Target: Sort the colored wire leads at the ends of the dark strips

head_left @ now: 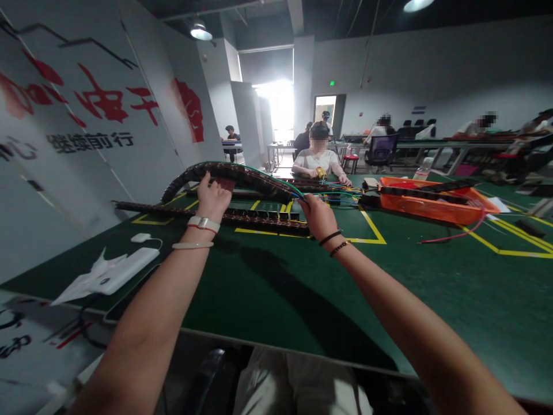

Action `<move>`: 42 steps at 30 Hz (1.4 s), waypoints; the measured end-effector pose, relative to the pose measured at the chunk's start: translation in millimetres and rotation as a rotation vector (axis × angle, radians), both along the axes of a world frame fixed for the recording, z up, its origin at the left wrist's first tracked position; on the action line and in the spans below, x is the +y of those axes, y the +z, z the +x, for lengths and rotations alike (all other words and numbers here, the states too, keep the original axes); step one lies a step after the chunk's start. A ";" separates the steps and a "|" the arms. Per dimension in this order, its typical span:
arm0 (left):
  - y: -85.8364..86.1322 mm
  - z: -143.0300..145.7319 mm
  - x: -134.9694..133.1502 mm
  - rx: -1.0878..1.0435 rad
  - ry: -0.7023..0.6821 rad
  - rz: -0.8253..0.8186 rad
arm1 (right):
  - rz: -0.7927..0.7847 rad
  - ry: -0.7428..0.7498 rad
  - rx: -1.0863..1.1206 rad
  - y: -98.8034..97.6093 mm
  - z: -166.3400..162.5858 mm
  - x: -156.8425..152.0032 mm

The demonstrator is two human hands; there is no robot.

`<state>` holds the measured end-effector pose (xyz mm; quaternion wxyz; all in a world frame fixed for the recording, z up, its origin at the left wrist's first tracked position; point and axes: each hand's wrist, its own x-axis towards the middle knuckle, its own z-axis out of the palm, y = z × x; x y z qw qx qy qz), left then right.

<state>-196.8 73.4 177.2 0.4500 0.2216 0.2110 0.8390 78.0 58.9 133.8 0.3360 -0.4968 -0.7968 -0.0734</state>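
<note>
A long black drag chain (254, 178) arches above the green table (268, 288), with coloured wires (332, 195) running out of its right end. My left hand (213, 199) is closed on the chain's raised left part. At the chain's right end, where the wires leave it, my right hand (317, 214) grips chain and wires. A second stretch of black chain (242, 218) lies flat on the table just under both hands.
A white power bank (123, 271) with a cable and crumpled paper lies at the left. An orange tray (436, 204) holding more chain sits at the right. A person (322, 158) sits across the table. Yellow tape lines mark the surface.
</note>
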 end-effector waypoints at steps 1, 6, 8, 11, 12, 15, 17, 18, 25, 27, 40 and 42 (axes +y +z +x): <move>1.3 2.4 -5.7 -0.007 -0.013 0.016 | 0.010 0.012 0.026 -0.7 2.6 -2.9; -11.7 7.8 -29.5 -0.026 -0.053 0.012 | -0.016 0.041 0.067 -15.0 13.6 -12.6; -24.9 7.1 -37.0 -0.051 -0.044 -0.069 | -0.056 0.040 0.054 -26.0 14.7 -16.9; -49.2 5.0 -48.3 -0.109 -0.017 -0.218 | -0.119 0.074 0.023 -46.0 12.4 -25.4; -57.4 4.1 -52.1 -0.121 -0.008 -0.240 | -0.138 0.099 0.019 -53.0 11.1 -28.2; -79.2 1.9 -61.8 -0.152 0.002 -0.299 | -0.194 0.148 0.005 -71.0 8.4 -34.6; -90.8 2.3 -66.7 -0.173 0.006 -0.352 | -0.221 0.149 -0.019 -77.9 9.5 -36.5; -96.0 3.8 -69.0 -0.180 0.008 -0.378 | -0.229 0.149 -0.030 -79.3 11.2 -36.7; -129.6 52.8 -114.1 -0.125 -0.189 -0.619 | -0.247 0.179 -0.094 -73.8 37.7 -35.1; -133.8 75.5 -137.9 -0.035 -0.387 -0.671 | -0.272 0.206 -0.127 -75.4 44.7 -35.9; -131.5 172.5 -143.6 0.574 -1.317 -0.497 | -0.716 0.477 -0.040 -124.6 71.5 -11.0; -134.6 187.0 -131.0 0.580 -1.381 -0.514 | -0.763 0.510 0.008 -127.3 76.0 -7.1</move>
